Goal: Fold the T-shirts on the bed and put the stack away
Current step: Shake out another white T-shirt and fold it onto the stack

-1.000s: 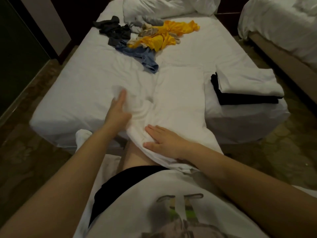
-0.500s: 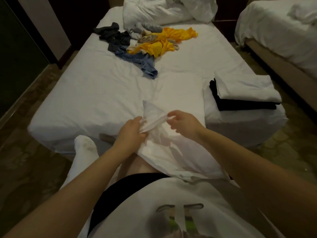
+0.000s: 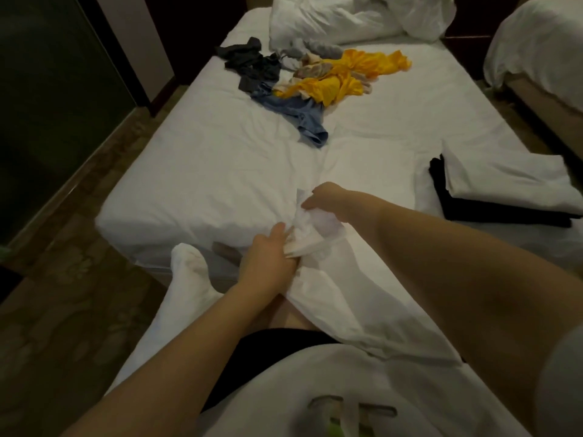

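Head view, left hand (image 3: 268, 253) and right hand (image 3: 331, 200) both gripping white T-shirt (image 3: 347, 298), chest print (image 3: 353, 411) blurred, unreadable.

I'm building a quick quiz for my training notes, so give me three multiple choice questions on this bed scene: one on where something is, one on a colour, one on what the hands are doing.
1. Where is the folded stack, a white shirt on a black one?
A. at the near right corner of the white-sheeted bed
B. on the floor
C. on the pillows

2. In the loose pile of unfolded clothes, what colour is the garment nearest the person?
A. red
B. blue
C. green

3. How is the crumpled white cotton T-shirt held?
A. by both hands
B. by one hand only
C. by no hand

Answers: 1 A, the stack lies at that corner. 2 B, a blue garment trails from the pile towards the person. 3 A, the left hand and the right hand each grip bunched cloth.
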